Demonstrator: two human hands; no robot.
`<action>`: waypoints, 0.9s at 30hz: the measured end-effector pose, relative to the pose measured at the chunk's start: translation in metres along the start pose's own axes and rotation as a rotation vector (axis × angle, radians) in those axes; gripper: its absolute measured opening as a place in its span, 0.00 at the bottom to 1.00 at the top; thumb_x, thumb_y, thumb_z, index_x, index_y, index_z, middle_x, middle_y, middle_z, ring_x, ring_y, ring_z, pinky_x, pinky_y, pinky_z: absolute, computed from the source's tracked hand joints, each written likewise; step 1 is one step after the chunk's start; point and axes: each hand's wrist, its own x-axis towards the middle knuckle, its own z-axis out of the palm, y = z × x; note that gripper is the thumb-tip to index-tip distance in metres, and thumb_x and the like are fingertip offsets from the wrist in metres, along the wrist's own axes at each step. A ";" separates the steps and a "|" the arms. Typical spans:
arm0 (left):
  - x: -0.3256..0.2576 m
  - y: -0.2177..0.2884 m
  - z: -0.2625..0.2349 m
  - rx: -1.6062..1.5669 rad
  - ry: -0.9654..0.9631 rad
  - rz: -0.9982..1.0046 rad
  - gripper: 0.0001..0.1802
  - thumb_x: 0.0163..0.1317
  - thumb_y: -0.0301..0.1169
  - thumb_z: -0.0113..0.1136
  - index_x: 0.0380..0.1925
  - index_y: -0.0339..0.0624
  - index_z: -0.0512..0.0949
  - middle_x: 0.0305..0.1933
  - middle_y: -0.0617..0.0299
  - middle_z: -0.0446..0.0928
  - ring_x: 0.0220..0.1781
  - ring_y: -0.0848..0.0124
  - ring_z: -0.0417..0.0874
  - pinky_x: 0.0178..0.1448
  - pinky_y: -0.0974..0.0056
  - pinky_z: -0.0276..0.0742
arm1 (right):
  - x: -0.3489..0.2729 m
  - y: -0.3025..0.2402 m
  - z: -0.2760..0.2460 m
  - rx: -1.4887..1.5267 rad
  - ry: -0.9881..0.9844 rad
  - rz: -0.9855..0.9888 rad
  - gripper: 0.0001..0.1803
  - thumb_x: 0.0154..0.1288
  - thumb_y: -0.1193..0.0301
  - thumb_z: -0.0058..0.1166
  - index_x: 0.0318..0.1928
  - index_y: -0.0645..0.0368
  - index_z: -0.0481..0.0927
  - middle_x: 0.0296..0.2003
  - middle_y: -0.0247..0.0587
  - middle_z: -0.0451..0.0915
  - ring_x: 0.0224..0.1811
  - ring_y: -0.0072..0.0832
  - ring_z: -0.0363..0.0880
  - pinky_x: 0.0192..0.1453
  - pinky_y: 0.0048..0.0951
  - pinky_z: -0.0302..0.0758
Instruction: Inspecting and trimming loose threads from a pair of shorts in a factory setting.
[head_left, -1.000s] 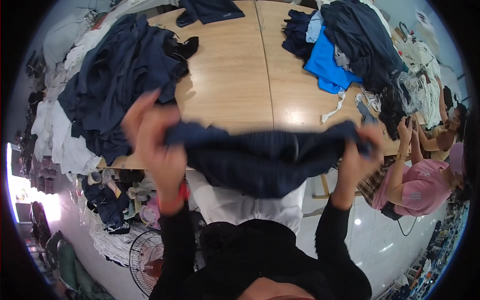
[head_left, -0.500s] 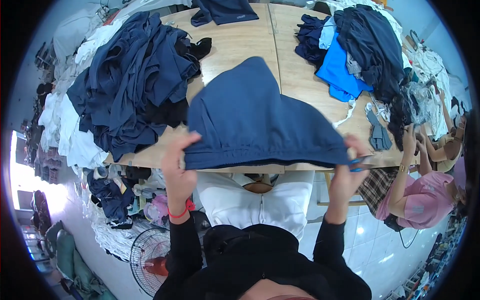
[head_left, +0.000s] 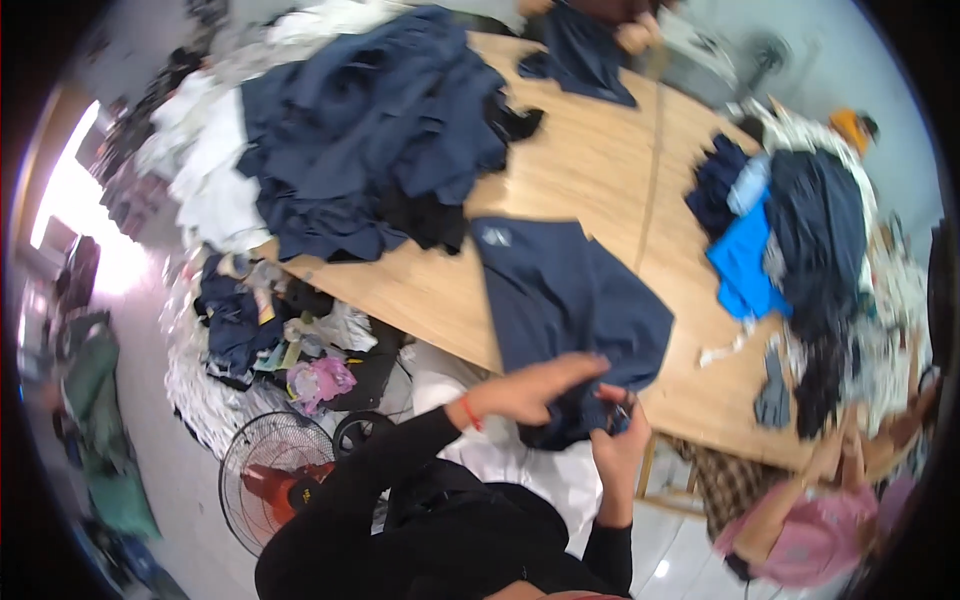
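Note:
A pair of navy shorts [head_left: 570, 290] with an elastic waistband lies at the table's near edge, its waistband end bunched and hanging over towards my lap. A small pale print marks its far left corner. My left hand [head_left: 535, 390] rests over the bunched cloth, fingers stretched out and flat, pointing right. Close beside it my right hand [head_left: 622, 445] is closed round small blue-handled snips [head_left: 621, 413], against the edge of the cloth. Blur hides the snips' blades and whether the right fingers also pinch fabric.
A big heap of navy garments [head_left: 370, 120] covers the table's left, white cloth [head_left: 215, 190] beside it. Dark and bright blue garments [head_left: 745, 260] lie right. Across the table another person handles a navy garment [head_left: 590, 60]. A person in pink [head_left: 800, 535] sits right; a fan [head_left: 275, 480] stands lower left.
The shorts went from being held up stretched between both hands to lying on the table, turned. My left hand let go of the waistband and crossed towards my right hand. The view swung left.

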 end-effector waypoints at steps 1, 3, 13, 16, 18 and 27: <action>0.006 -0.005 0.011 -0.015 -0.078 0.052 0.55 0.46 0.16 0.65 0.81 0.36 0.61 0.74 0.40 0.74 0.79 0.52 0.74 0.81 0.55 0.69 | 0.001 -0.023 0.000 0.012 -0.010 -0.124 0.15 0.64 0.83 0.64 0.51 0.65 0.84 0.44 0.38 0.86 0.50 0.26 0.84 0.61 0.28 0.78; 0.023 0.007 0.015 -0.441 -0.211 -0.101 0.46 0.44 0.11 0.57 0.72 0.32 0.72 0.62 0.51 0.85 0.65 0.67 0.82 0.74 0.62 0.73 | 0.001 -0.036 -0.007 0.104 -0.015 -0.149 0.15 0.63 0.84 0.65 0.51 0.66 0.84 0.48 0.41 0.85 0.53 0.26 0.83 0.61 0.27 0.77; 0.099 0.141 -0.221 0.179 0.758 0.115 0.15 0.66 0.16 0.58 0.51 0.37 0.83 0.45 0.64 0.84 0.46 0.76 0.82 0.51 0.67 0.80 | -0.004 -0.029 -0.038 0.223 0.311 -0.132 0.24 0.71 0.77 0.63 0.66 0.66 0.79 0.62 0.42 0.84 0.26 0.09 0.65 0.29 0.15 0.59; 0.095 0.186 -0.315 -0.062 1.214 0.521 0.11 0.66 0.21 0.55 0.48 0.34 0.80 0.46 0.59 0.83 0.47 0.72 0.80 0.56 0.62 0.78 | -0.015 -0.012 -0.058 0.228 0.347 -0.035 0.18 0.75 0.70 0.66 0.61 0.61 0.82 0.53 0.37 0.87 0.26 0.09 0.67 0.25 0.17 0.58; 0.072 0.196 -0.387 0.223 1.421 0.795 0.14 0.66 0.23 0.57 0.52 0.35 0.75 0.50 0.59 0.81 0.50 0.71 0.79 0.59 0.63 0.76 | -0.022 0.002 -0.069 0.228 0.348 0.039 0.16 0.77 0.69 0.64 0.60 0.61 0.83 0.50 0.37 0.87 0.26 0.09 0.66 0.25 0.17 0.58; -0.090 0.061 -0.491 0.140 1.272 0.078 0.26 0.69 0.29 0.63 0.64 0.28 0.72 0.61 0.53 0.80 0.57 0.66 0.84 0.54 0.62 0.82 | -0.018 0.023 -0.053 0.356 0.319 0.152 0.11 0.81 0.71 0.60 0.55 0.65 0.83 0.40 0.41 0.88 0.17 0.09 0.61 0.19 0.17 0.53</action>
